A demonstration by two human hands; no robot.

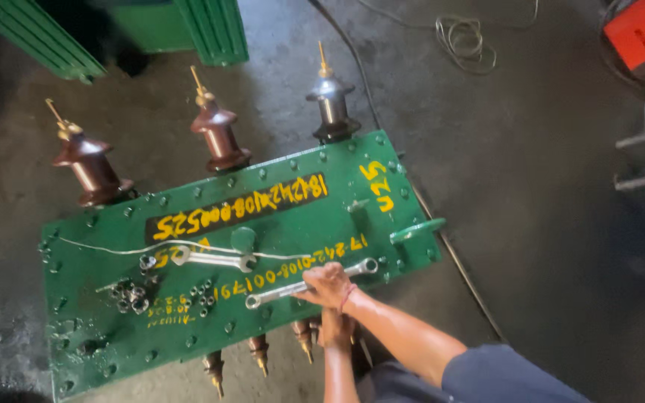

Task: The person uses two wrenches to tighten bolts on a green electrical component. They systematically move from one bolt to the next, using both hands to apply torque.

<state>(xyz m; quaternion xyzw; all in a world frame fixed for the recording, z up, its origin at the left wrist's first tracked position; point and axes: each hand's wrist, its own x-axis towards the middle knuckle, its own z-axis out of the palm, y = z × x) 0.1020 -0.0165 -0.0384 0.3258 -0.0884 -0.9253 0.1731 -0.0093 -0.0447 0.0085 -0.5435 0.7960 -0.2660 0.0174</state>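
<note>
A green metal lid [278,224] with painted yellow markings lies flat in front of me. My right hand [328,285] rests on its near edge, closed around the middle of a long silver combination wrench [278,292] lying across the lid. My left hand [335,327] is just below, at the lid's front edge beside a small brass-tipped bushing [304,339]. The right hand partly hides it, so its grip is unclear. A second silver wrench [214,259] lies further left on the lid.
Three tall brown bushings [218,130] stand along the lid's far edge. Loose nuts and bolts [132,295] are heaped at its left, and a thin white wire [113,248] crosses it. Green finned panels [214,30] stand behind. A coiled cable [468,37] and a red box [643,30] sit on the floor.
</note>
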